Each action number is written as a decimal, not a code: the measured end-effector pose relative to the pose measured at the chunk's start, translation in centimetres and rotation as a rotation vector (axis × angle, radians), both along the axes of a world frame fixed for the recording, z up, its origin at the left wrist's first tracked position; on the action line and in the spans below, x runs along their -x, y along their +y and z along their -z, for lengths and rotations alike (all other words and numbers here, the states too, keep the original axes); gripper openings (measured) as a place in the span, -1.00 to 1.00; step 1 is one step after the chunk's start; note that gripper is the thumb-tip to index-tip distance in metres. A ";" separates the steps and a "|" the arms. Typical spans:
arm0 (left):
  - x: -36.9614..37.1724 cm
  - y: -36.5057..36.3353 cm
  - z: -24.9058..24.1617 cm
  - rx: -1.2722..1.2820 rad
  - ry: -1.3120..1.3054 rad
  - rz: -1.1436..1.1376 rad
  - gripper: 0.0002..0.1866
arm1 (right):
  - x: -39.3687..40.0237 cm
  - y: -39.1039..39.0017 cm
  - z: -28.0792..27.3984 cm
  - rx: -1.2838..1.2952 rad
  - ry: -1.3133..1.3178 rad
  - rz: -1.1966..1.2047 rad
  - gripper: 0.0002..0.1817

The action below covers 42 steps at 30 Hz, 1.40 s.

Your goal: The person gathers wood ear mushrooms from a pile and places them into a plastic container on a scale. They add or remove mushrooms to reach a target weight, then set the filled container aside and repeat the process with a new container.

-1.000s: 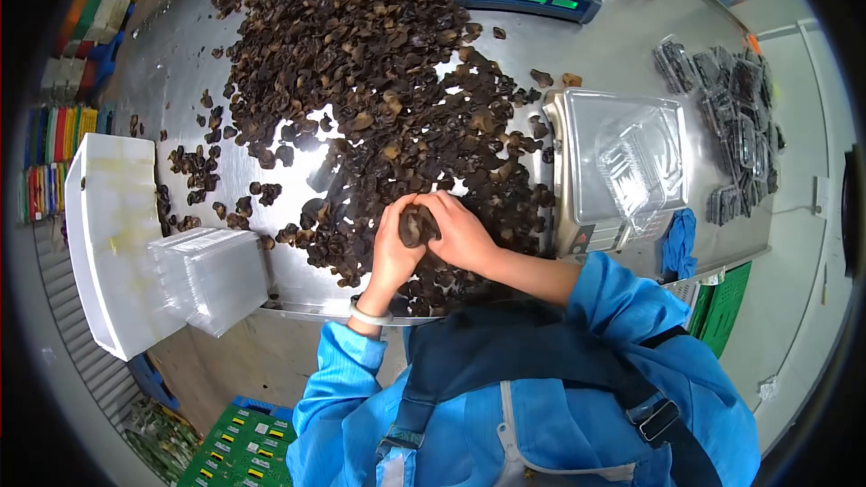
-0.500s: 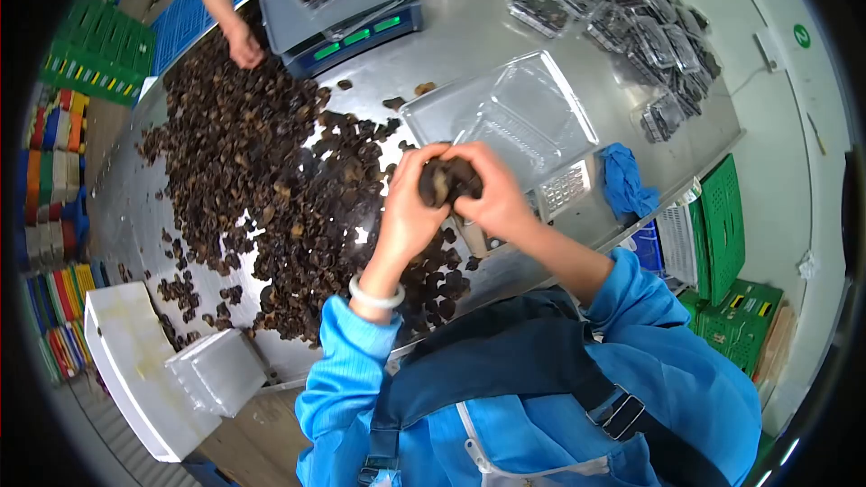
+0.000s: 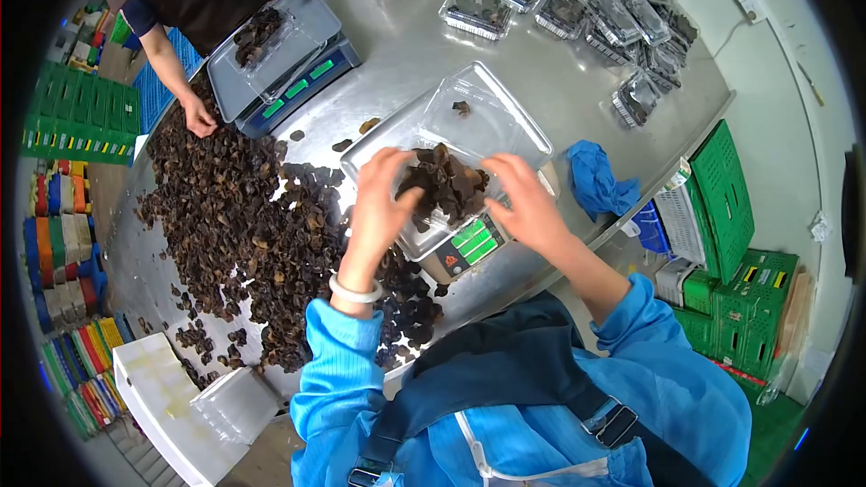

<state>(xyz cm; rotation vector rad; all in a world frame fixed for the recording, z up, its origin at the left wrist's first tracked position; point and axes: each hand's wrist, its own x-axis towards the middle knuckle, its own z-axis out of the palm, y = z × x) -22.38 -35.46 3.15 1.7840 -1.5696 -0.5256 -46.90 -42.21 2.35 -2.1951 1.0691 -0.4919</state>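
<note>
A: Closest in, a stack of clear boxes [image 3: 236,406] sits by the near edge of the desk [image 3: 410,45]. Further right along that edge, a scale [image 3: 448,264] with its green display [image 3: 474,238] lit!

B: And the hands?

A: Left hand [image 3: 383,200] and right hand [image 3: 532,206] flank a clump of mushrooms [image 3: 451,185], fingers spread and loosely curved, no firm grip on anything. Whether either thumb touches, I can't tell.

B: Where's that clump sitting?

A: In a clear box [image 3: 440,220], on the tray [image 3: 408,129] atop the scale.

B: Risky heap, I'd say! It bulges high; a nudge from either thumb could tip the top pieces over the rim.

A: Just beyond, a loose piece [image 3: 461,108] on the open lid [image 3: 496,131]; tilt that and it could slip off. A palm leaning on the tray could skew the reading, too.

B: Left of the tray, a broad pile [image 3: 244,225] of loose mushrooms; a brushing wrist could scatter its edge.

A: Far off, packed boxes [image 3: 622,13] heap toward the right end, and by the far edge a co-worker's hand [image 3: 200,117] reaches down beside a second scale [image 3: 341,56].
</note>
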 end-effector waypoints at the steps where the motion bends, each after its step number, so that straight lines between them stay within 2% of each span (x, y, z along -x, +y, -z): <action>1: -1.0 0.6 0.4 -0.071 0.048 -0.132 -0.55 | 0.8 0.2 -0.1 -0.144 0.031 0.121 -0.33; 2: -1.6 1.1 1.2 -0.139 0.096 -0.268 -0.65 | 1.7 0.2 -0.2 -0.286 0.064 0.238 -0.36; 3: -1.5 1.8 2.5 -0.164 0.149 -0.311 -0.70 | 2.5 0.2 1.5 -0.408 0.082 0.278 -0.36; 5: -1.2 3.5 5.1 -0.213 0.253 -0.396 -0.79 | 1.8 1.1 2.7 -0.453 0.015 0.250 -0.32; 6: 0.0 4.1 5.3 -0.239 0.274 -0.349 -0.80 | 1.3 1.5 3.3 -0.477 -0.018 0.237 -0.29; 8: 2.3 5.3 6.7 -0.213 0.430 -0.339 -0.72 | 0.3 0.6 4.6 -0.368 -0.004 0.219 -0.22; 10: 4.2 6.0 7.3 -0.042 0.520 -0.397 -0.66 | -0.6 -1.8 4.7 -0.293 0.028 0.230 -0.20; 11: 5.1 6.4 7.2 -0.055 0.492 -0.493 -0.63 | -0.6 -3.0 4.3 -0.293 0.074 0.211 -0.24; 12: 5.8 6.5 7.0 -0.038 0.468 -0.533 -0.68 | -0.4 -4.3 4.1 -0.172 0.148 0.174 -0.28; 14: 6.7 5.8 5.7 -0.072 0.113 -0.432 -0.66 | 0.0 -6.5 3.9 0.068 0.299 0.095 -0.36; 15: 7.0 5.1 6.0 0.031 -0.031 -0.378 -0.65 | -0.6 -7.5 2.9 0.135 0.239 0.122 -0.55; 16: 7.2 4.6 6.0 0.041 -0.159 -0.325 -0.65 | -1.3 -8.7 2.9 0.189 0.179 0.075 -0.60; 18: 7.3 4.5 7.4 0.028 -0.174 -0.231 -0.72 | -3.3 -11.3 3.0 0.290 0.050 -0.024 -0.70; 21: 6.9 5.6 8.2 0.083 -0.028 -0.214 -0.81 | -7.7 -14.6 4.1 0.460 0.028 -0.072 -0.77; 24: 6.6 5.2 5.4 0.159 0.105 -0.423 -0.86 | -10.2 -17.8 8.2 0.538 0.311 -0.129 -0.78; 27: 5.9 1.7 2.0 0.319 0.075 -0.448 -0.83 | -9.8 -18.2 9.4 0.488 0.157 -0.175 -0.76; 29: 5.3 -0.6 2.7 0.325 0.086 -0.337 -0.75 | -9.6 -15.4 5.5 0.174 -0.038 -0.118 -0.76; 30: 5.0 -1.5 2.8 0.243 0.101 -0.272 -0.72 | -9.1 -13.7 3.4 0.018 -0.124 -0.087 -0.77; 32: 4.3 -1.8 4.4 0.225 -0.069 -0.147 -0.69 | -7.5 -10.8 1.8 -0.078 -0.158 -0.176 -0.74; 34: 2.8 -0.9 5.0 0.308 -0.006 -0.223 -0.68 | -6.1 -8.8 2.3 0.264 -0.115 -0.449 -0.70; 37: -2.7 2.8 5.8 0.235 -0.106 -0.455 -0.67 | -3.4 -6.7 1.3 0.350 0.022 -0.245 -0.58; 39: -6.8 4.8 6.9 -0.062 -0.410 -0.622 -0.55 | -1.7 -5.2 1.6 0.102 0.083 0.054 -0.48; 40: -8.4 5.8 8.5 -0.216 -0.427 -0.677 -0.48 | -1.1 -4.5 1.9 -0.020 0.115 0.208 -0.42; 41: -9.5 6.6 10.0 -0.343 -0.465 -0.684 -0.41 | -0.7 -4.1 2.3 -0.060 0.197 0.204 -0.26; 42: -10.2 7.1 10.7 -0.374 -0.463 -0.633 -0.41 | -0.7 -3.6 3.6 -0.096 0.157 0.169 -0.23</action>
